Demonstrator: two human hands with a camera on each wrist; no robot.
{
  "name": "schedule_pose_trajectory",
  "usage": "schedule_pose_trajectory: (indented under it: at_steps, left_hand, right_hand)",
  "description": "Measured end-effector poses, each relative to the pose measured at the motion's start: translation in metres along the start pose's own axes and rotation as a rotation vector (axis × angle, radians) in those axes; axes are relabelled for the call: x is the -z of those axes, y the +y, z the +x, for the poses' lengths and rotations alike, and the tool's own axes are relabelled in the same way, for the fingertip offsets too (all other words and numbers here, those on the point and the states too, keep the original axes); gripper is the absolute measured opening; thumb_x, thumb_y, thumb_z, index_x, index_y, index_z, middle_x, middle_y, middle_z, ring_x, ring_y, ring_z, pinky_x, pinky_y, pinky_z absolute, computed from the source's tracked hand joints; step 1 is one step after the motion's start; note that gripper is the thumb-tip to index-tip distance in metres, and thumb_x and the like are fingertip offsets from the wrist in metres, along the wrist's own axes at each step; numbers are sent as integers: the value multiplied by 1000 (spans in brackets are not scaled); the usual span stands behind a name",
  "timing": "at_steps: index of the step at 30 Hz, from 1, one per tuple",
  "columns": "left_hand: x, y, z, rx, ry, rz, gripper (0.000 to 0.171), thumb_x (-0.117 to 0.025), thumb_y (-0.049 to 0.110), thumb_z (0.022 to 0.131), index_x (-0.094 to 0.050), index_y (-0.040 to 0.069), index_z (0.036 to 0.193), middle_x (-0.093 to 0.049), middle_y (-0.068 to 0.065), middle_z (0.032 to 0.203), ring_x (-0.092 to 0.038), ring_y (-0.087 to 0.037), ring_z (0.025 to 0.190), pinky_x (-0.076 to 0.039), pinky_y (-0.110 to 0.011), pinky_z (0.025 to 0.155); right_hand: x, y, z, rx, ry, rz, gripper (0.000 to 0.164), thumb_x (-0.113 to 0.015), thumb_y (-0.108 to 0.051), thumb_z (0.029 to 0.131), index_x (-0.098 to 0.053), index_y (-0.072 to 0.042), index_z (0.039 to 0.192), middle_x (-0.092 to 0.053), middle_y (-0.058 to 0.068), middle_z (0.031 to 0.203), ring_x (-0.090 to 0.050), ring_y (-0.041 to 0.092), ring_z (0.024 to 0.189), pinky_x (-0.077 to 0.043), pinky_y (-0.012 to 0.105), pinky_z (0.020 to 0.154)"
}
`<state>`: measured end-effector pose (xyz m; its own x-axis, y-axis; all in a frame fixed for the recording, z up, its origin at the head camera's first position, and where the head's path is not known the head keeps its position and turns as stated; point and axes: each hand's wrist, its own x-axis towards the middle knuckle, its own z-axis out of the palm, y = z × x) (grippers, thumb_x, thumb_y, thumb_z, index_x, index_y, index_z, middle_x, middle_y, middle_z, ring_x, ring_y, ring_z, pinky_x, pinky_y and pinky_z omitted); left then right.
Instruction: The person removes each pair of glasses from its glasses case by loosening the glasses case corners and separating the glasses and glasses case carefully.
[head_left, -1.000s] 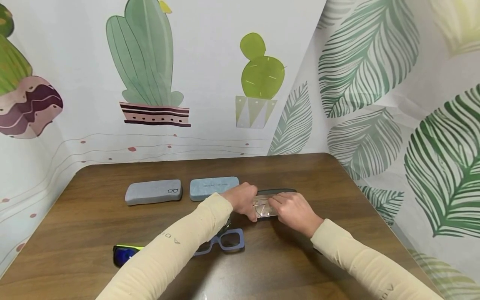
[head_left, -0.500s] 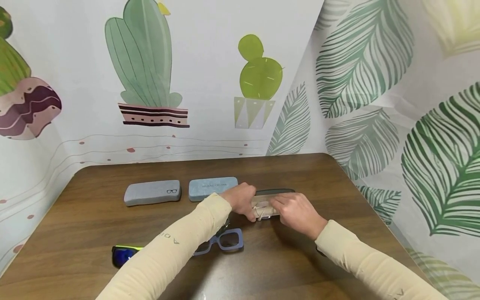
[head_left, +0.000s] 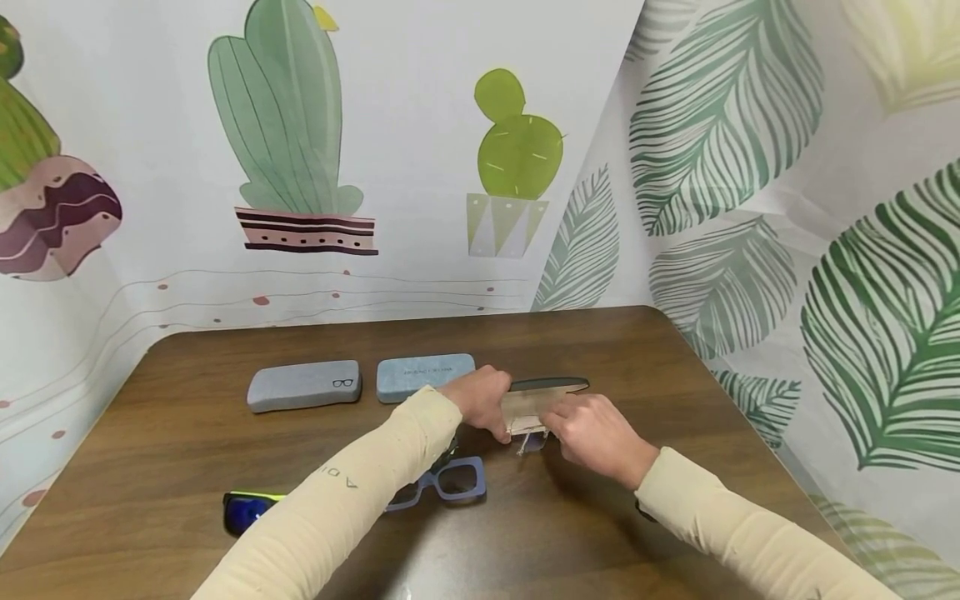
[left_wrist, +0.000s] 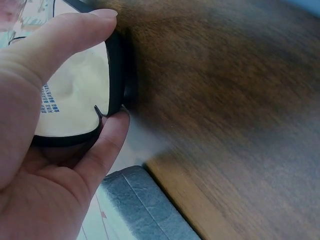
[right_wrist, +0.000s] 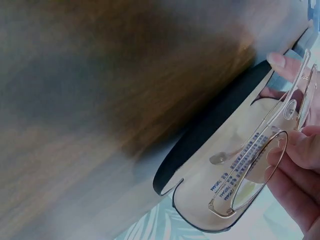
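Observation:
My left hand (head_left: pixel 483 400) grips the left end of an open dark glasses case (head_left: pixel 551 383), thumb over the cream lining and fingers at its outer edge. Blue print marks the lining (left_wrist: pixel 50 100) in the left wrist view. Thin metal-framed glasses (right_wrist: pixel 260 172) with clear lenses are pinched by my right hand (head_left: pixel 596 433). In the right wrist view, the glasses overlap the case's cream interior (right_wrist: pixel 200 195), their temples folded across. From the head view, they stand tilted at the case's near edge, partly hidden by my right fingers.
A grey glasses case (head_left: pixel 303 386) and a light blue one (head_left: pixel 425 377) lie shut on the wooden table (head_left: pixel 570 533). Purple-framed glasses (head_left: pixel 461 479) sit nearer, partly behind the left sleeve. Blue-lensed sunglasses (head_left: pixel 247 510) are at the left.
The metal-framed glasses have tipped and shifted toward me, from flat within the case to its near edge. My right hand has moved slightly nearer; the left keeps its grip.

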<state>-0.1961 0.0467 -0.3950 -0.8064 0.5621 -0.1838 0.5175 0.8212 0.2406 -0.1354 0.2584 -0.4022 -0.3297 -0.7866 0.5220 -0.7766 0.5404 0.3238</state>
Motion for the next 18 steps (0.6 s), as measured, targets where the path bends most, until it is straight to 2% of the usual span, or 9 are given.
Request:
schedule_pose_trajectory:
  at_steps: [9, 18]
  left_hand:
    - [0, 0, 1, -6, -11, 1, 47, -97, 33, 68, -67, 8, 94, -67, 0, 84, -56, -13, 73, -51, -25, 69]
    - [1, 0, 0, 5, -11, -4, 53, -98, 37, 68, -68, 7, 99, -67, -1, 87, -58, -14, 76, -52, -27, 72]
  right_hand:
    - [3, -10, -6, -5, -32, 48, 31, -75, 7, 59, -54, -16, 68, -53, -7, 61, -53, 13, 55, -40, 29, 46]
    - [-1, -18, -10, 23, -58, 81, 34, -73, 9, 56, -54, -18, 65, -51, -9, 57, -49, 7, 52, -38, 25, 46]
